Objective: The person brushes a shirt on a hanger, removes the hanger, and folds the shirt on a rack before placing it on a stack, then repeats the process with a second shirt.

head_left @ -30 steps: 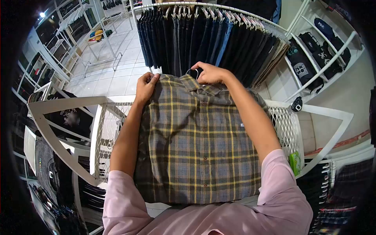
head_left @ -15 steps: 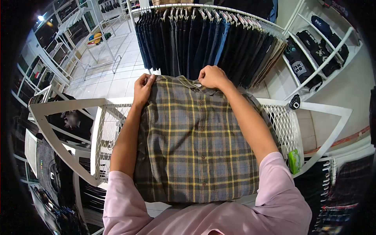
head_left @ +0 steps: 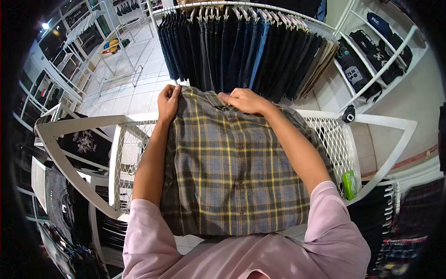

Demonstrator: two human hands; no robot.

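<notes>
A grey and yellow plaid button-up shirt (head_left: 218, 167) lies spread in front of me, its collar end away from me and its buttons facing up. My left hand (head_left: 168, 100) is closed on the shirt's far left corner, near the shoulder, with the thumb on top. At the collar, my right hand (head_left: 246, 100) is closed on the fabric, thumb pointing left. The fingertips of that hand are partly hidden behind the cloth. Under the shirt is a white metal mesh rack (head_left: 327, 137), its sides showing to the left and right.
Dark trousers and jeans (head_left: 227, 51) hang from a white rail just beyond the shirt. A green packet (head_left: 349, 185) sits on the mesh at the right. Folded black clothes (head_left: 357, 69) lie on a white shelf at the upper right. Dark garments (head_left: 65, 195) fill the left side.
My right hand has shifted slightly left along the collar and turned, its thumb now showing on top. The collar is bunched a little more. My left hand keeps its hold at the corner.
</notes>
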